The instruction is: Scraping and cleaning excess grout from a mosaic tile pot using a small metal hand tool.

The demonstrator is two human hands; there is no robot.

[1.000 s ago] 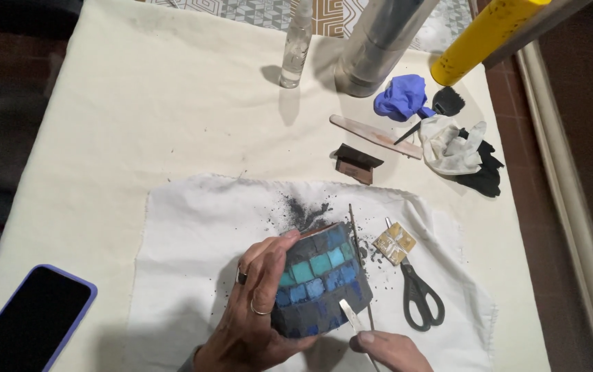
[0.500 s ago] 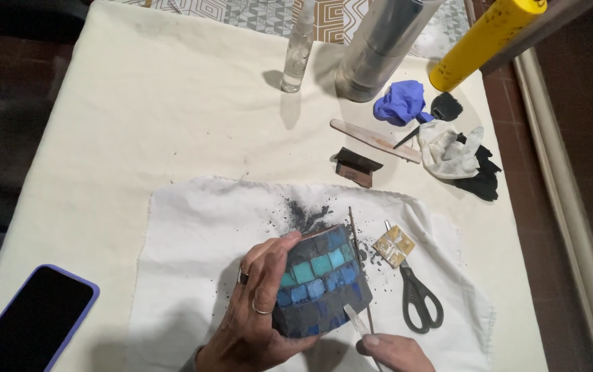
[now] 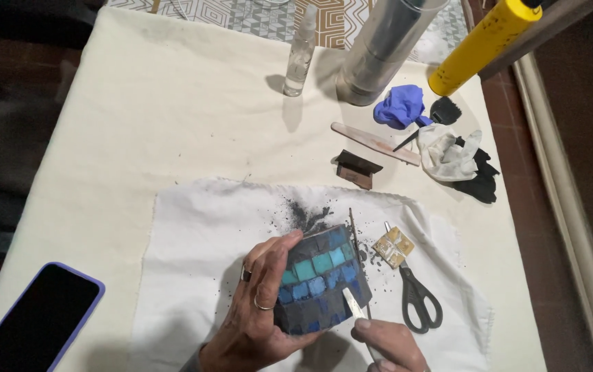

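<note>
My left hand (image 3: 258, 310) grips a small box covered in blue and teal mosaic tiles (image 3: 318, 279), holding it tilted above a white cloth (image 3: 193, 248). Two rings show on its fingers. At the bottom edge my right hand (image 3: 389, 343) holds a thin pale stick (image 3: 353, 306), and the stick's tip rests on the box's lower right tiles. Dark grout dust (image 3: 307, 215) is scattered on the cloth just above the box.
Black-handled scissors (image 3: 417, 296) and a small yellowish tile piece (image 3: 393, 246) lie right of the box. A phone (image 3: 35, 320) lies lower left. Farther back stand a clear bottle (image 3: 300, 52), a metal cylinder (image 3: 382, 52), a yellow tube (image 3: 479, 45), a blue glove (image 3: 400, 107), rags (image 3: 458, 162), a flat stick (image 3: 376, 143) and a brown block (image 3: 355, 169).
Both hands stay in place on the box; the stick's tip shifts slightly along the lower right tiles. The view has drifted a little.
</note>
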